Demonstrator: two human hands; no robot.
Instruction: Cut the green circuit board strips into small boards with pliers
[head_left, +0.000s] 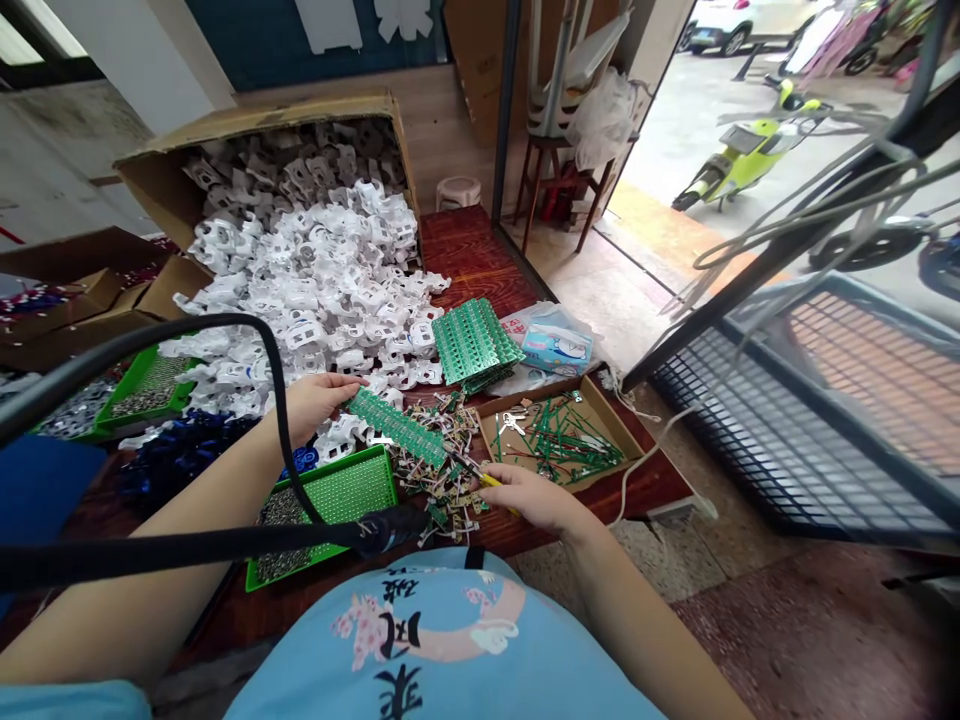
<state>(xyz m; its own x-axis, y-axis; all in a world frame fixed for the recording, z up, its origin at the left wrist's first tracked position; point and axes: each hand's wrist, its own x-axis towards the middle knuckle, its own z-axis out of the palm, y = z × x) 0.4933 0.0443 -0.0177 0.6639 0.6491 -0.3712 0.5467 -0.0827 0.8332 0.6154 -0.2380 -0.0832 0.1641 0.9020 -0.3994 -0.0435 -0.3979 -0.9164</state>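
My left hand [319, 402] is closed on the upper left end of a green circuit board strip [397, 425], pinching it between thumb and fingers. My right hand [529, 495] is wrapped round pliers with yellow handles [489, 480]. Their dark jaws reach the lower right end of the strip; whether they grip it I cannot tell. Under the strip lies a heap of small circuit boards with wires [442, 500]. Behind it rests a stack of green circuit board panels [472, 345].
White plastic parts [300, 290] spill from a big cardboard box [262, 112]. A green tray [352, 490] holds small metal pieces. To the right, a shallow cardboard box [634, 445] holds green strips. A black cable [279, 400] crosses before my left forearm.
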